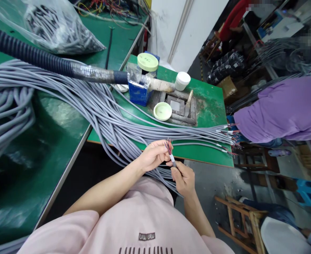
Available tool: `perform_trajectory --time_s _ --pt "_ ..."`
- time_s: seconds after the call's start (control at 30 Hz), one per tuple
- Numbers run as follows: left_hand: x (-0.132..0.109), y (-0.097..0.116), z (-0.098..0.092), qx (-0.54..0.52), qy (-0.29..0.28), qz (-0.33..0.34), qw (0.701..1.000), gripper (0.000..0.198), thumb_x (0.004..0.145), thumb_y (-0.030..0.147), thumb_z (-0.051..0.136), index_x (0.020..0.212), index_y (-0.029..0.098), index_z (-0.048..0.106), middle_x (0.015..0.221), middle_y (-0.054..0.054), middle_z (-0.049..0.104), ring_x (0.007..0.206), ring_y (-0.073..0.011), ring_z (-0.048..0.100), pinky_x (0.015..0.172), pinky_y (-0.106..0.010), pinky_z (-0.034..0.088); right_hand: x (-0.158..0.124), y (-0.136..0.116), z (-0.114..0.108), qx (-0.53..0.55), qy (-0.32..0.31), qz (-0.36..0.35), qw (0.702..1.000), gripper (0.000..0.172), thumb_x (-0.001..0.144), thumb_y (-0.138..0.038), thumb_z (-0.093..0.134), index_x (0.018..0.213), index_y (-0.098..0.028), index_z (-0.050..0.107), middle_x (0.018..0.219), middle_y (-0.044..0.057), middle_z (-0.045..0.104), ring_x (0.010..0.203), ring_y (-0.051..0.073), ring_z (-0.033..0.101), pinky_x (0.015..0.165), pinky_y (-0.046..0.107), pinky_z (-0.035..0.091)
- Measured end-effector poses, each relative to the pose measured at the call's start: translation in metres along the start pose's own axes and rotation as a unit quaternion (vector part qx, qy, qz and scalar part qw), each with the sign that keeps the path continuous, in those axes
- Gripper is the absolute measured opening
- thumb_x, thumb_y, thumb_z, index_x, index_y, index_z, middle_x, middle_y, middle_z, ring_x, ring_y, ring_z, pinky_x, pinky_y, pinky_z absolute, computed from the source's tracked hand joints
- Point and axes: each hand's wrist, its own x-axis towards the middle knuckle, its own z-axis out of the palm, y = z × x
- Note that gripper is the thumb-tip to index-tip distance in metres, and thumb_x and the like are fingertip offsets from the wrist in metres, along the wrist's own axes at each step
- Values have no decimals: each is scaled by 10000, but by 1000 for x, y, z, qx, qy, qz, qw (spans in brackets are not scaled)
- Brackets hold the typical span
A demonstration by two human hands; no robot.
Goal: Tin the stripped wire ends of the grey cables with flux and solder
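Note:
My right hand [183, 177] grips a grey cable [174, 163] just below a white sleeve near its end. Thin red and dark wires [168, 145] fan out of that end, pointing away from me. Fingers of my left hand [155, 154] are pinched on these wires. Beyond my hands, a thick bundle of grey cables [134, 131] runs across the green table [211, 100]. The stripped ends of the bundle lie at the table's right edge, with thin wires showing and white sleeves on several.
A ribbed black hose [52, 66] reaches over the table to a blue box [139, 92]. Near it are a white tub [182, 80], a pale green dish [162, 111] and a brush [189, 103]. A person in purple [285, 109] is at the right, by a wooden stool [240, 220].

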Motion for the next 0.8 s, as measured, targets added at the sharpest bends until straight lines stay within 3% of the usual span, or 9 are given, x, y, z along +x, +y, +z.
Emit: perform_trajectory --time_s 0.23,0.57,0.67,0.8 --pt "-1 3 2 43 37 37 998 343 520 334 860 643 113 629 548 1 570 460 -66 502 434 -170 380 1 -1 0 22 -7 9 1000 265 933 -300 457 997 -188 689 512 -49 509 416 83 447 471 217 377" --pt "0 -4 7 40 90 66 993 329 578 357 817 626 129 584 507 14 581 458 -62 491 486 -182 396 -1 1 2 47 10 37 998 280 930 -311 453 1004 -175 687 505 -48 523 404 80 451 454 209 393" --pt "-1 -4 8 69 119 84 987 277 600 326 788 631 139 587 512 16 597 464 -63 497 508 -189 407 2 1 -4 83 -14 67 994 302 939 -310 437 1067 -166 670 518 -45 536 429 82 478 465 200 421" --pt "-1 -5 10 152 146 120 970 190 637 283 738 658 152 602 525 21 614 482 -69 510 533 -193 409 15 -1 -20 137 -71 116 981 361 927 -309 470 1247 -182 577 715 -3 627 544 90 559 535 214 482"
